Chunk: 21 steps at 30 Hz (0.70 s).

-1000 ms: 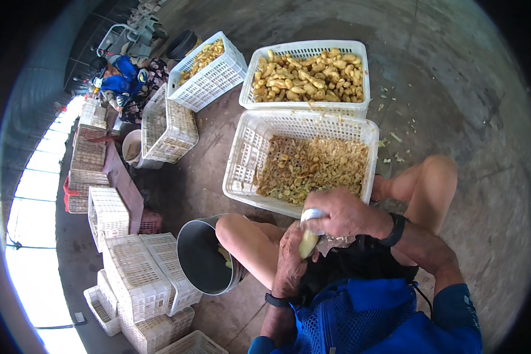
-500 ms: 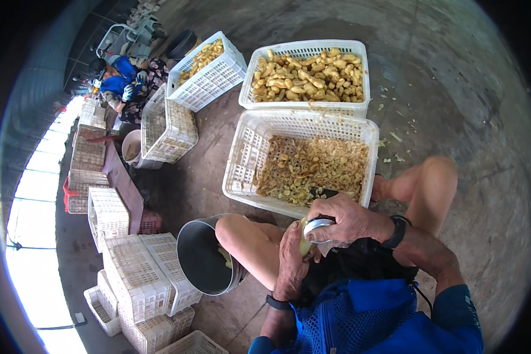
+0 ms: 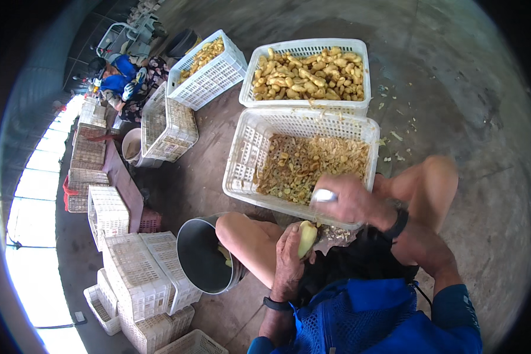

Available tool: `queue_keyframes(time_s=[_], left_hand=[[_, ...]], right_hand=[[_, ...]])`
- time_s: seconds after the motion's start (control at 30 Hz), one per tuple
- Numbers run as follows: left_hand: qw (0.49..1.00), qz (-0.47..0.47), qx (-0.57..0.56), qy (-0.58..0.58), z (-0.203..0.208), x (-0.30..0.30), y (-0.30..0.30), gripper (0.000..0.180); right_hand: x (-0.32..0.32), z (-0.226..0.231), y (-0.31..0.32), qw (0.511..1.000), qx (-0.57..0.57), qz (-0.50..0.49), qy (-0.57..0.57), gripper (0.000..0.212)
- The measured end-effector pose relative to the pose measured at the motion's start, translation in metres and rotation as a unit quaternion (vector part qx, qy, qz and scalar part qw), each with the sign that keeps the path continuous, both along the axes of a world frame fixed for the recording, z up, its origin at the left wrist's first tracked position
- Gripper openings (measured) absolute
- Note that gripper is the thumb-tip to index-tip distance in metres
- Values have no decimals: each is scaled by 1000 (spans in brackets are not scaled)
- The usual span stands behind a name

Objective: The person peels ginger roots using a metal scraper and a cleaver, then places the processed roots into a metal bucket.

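Note:
My left hand [image 3: 289,248] grips a pale yellow, peeled piece of ginger root [image 3: 307,239] by its side, low over my lap. Up and to the right, my right hand [image 3: 354,203] is closed around a silvery-white hand tool [image 3: 324,196]. It is smeared by motion, so the tool's working end cannot be made out. Under that hand is the near rim of a white plastic crate [image 3: 239,165] holding brown and yellow peelings and slices [image 3: 310,165]. Beyond it, a second white crate [image 3: 246,88] is heaped with unpeeled yellow-brown roots [image 3: 312,76].
Left of my knee stands a grey bucket [image 3: 186,253] with a few pale pieces inside. Stacked white crates [image 3: 135,277] rise at the left. Farther off, a person in blue [image 3: 124,74] sits near another filled crate [image 3: 209,76]. Scraps [image 3: 395,135] litter the concrete floor.
My right hand has moved away from the ginger root, up toward the crate of peelings, carrying the tool. The left hand keeps its hold, and more of the root now shows.

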<state>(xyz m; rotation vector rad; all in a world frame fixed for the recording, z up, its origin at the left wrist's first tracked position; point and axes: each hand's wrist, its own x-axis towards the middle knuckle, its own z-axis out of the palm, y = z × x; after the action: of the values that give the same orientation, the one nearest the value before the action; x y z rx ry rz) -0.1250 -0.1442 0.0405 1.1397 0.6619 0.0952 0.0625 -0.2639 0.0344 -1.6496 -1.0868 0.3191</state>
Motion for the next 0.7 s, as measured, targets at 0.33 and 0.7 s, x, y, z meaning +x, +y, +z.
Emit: queue_keyframes(time_s=[0.33,0.7], left_hand=[[964,83,-254,-4,-17,10,-1,50],[959,9,-278,-57,-31,14,1,46]], right_hand=[[-31,10,-10,960,21,192,202,30],[-8,7,-6,986,17,149,72,29]])
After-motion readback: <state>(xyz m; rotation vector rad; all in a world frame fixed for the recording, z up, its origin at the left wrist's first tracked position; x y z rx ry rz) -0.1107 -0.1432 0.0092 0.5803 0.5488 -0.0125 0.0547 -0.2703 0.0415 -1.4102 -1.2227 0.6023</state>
